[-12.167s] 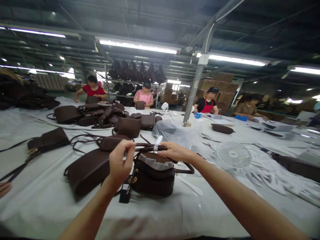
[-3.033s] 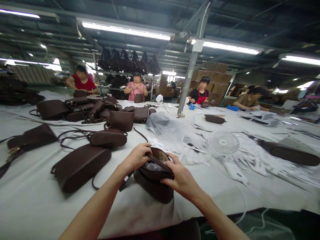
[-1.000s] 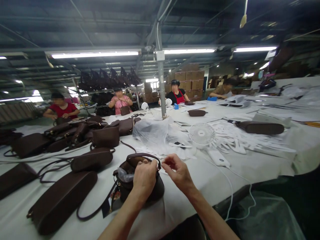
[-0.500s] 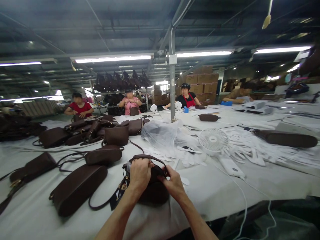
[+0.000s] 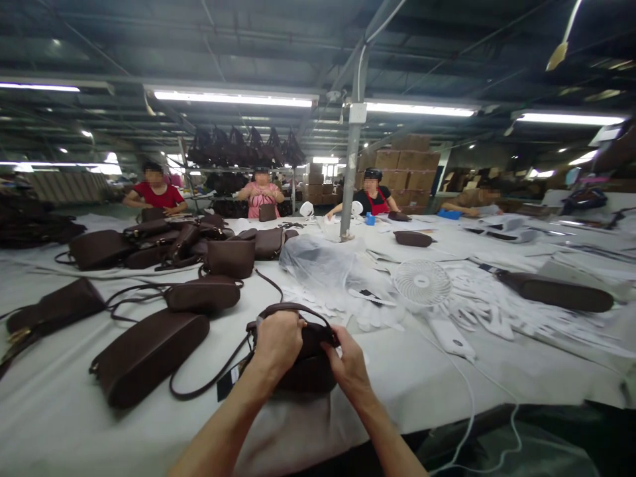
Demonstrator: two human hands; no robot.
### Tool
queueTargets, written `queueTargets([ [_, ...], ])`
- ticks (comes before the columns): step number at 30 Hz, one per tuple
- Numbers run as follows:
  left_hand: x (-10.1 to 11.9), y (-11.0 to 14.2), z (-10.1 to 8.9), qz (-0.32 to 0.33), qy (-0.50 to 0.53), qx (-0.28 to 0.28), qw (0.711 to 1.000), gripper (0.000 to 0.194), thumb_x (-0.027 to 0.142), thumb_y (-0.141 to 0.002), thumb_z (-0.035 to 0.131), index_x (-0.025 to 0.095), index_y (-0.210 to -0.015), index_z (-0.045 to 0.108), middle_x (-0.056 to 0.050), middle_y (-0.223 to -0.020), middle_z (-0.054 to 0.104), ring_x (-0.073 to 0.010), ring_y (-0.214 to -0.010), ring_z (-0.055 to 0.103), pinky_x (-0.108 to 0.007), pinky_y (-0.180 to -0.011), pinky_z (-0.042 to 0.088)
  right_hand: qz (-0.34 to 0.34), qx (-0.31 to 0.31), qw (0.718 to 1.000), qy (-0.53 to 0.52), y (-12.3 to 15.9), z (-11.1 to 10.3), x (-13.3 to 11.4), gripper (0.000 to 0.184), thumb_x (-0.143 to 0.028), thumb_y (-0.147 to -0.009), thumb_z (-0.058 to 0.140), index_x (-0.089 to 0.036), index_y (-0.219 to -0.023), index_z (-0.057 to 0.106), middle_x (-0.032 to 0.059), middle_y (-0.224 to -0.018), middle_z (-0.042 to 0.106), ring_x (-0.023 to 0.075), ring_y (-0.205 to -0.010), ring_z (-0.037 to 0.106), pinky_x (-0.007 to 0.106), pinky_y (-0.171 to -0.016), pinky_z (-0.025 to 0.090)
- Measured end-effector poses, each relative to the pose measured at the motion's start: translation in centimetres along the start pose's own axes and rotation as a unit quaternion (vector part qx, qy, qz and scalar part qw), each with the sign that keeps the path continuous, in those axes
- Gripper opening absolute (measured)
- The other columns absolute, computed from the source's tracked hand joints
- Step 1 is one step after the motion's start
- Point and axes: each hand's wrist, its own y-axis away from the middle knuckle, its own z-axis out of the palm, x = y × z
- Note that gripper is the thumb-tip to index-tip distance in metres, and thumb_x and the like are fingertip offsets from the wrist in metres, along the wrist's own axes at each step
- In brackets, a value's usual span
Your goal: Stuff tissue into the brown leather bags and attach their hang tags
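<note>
Dark-brown bag (image 5: 309,374) sits on the white-covered table (image 5: 134,440) right in front of us, approx. upright, its strap (image 5: 318,314) arched over the top. Our L hand (image 5: 279,343) is closed, fingers curled on the bag's top edge; exact bit pinched is hidden. Our R hand (image 5: 348,363) grips the R end near the strap, thumb vs. fingers, prob. to stop the body twisting. Other brown bags (image 5: 154,354) lie to our L, prob. for easy reach. White fan (image 5: 422,281) is on our R, maybe for air; its logo's too small to read. Black tag (image 5: 227,384) by L wrist has a white patch, print illegible. No brand we can ID.
</note>
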Motion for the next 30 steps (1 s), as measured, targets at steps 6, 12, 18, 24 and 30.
queueTargets([
  [6, 1.6, 0.3, 1.3, 0.006, -0.056, 0.001, 0.998, 0.032, 0.018, -0.092, 0.038, 0.013, -0.091, 0.07, -0.015, -0.087, 0.072, -0.0268, -0.083, 0.069, -0.034, -0.068, 0.049, -0.066, -0.013, 0.997, 0.042, 0.5, 0.4, -1.0, 0.038, -0.016, -0.087, 0.046, -0.022, -0.124, 0.053, 0.0097, -0.107, 0.061, 0.0236, -0.101, 0.057, 0.039, -0.088, 0.049],
  [12, 0.6, -0.2, 0.6, 0.025, -0.038, 0.014, 0.999, 0.023, 0.017, -0.089, 0.045, 0.014, -0.094, 0.067, -0.013, -0.094, 0.071, -0.0245, -0.086, 0.069, -0.032, -0.07, 0.049, -0.087, -0.09, 0.99, 0.064, -2.1, 0.7, -2.2, 0.022, -0.015, -0.082, 0.054, -0.02, -0.103, 0.059, 0.0067, -0.094, 0.061, 0.0225, -0.088, 0.057, 0.035, -0.077, 0.049],
  [18, -1.8, 0.5, -1.1, -0.017, -0.034, 0.005, 0.999, 0.031, 0.03, -0.093, 0.045, 0.016, -0.088, 0.072, -0.013, -0.091, 0.074, -0.0275, -0.087, 0.069, -0.036, -0.073, 0.049, -0.127, -0.14, 0.979, 0.072, -3.4, 0.1, -2.1, 0.01, -0.016, -0.086, 0.051, -0.021, -0.093, 0.057, 0.0048, -0.086, 0.06, 0.0208, -0.081, 0.057, 0.032, -0.073, 0.046],
  [24, -1.9, 0.0, -2.7, -0.025, -0.038, -0.006, 0.999, 0.032, 0.037, -0.092, 0.047, 0.019, -0.09, 0.072, -0.011, -0.095, 0.074, -0.0244, -0.092, 0.068, -0.032, -0.075, 0.048, -0.154, -0.195, 0.961, 0.119, -5.7, -1.7, -4.4, 0.006, -0.016, -0.084, 0.054, -0.021, -0.08, 0.054, 0.0025, -0.08, 0.058, 0.0185, -0.075, 0.054, 0.029, -0.067, 0.042],
  [30, -1.8, -0.6, -1.6, -0.065, -0.055, -0.019, 0.996, 0.035, 0.031, -0.092, 0.044, 0.016, -0.089, 0.074, -0.013, -0.094, 0.075, -0.0261, -0.09, 0.069, -0.033, -0.073, 0.049, -0.128, -0.158, 0.971, 0.128, -4.2, 0.0, -3.2, 0.005, -0.016, -0.082, 0.053, -0.021, -0.08, 0.052, 0.0033, -0.08, 0.059, 0.0196, -0.075, 0.054, 0.03, -0.067, 0.041],
])
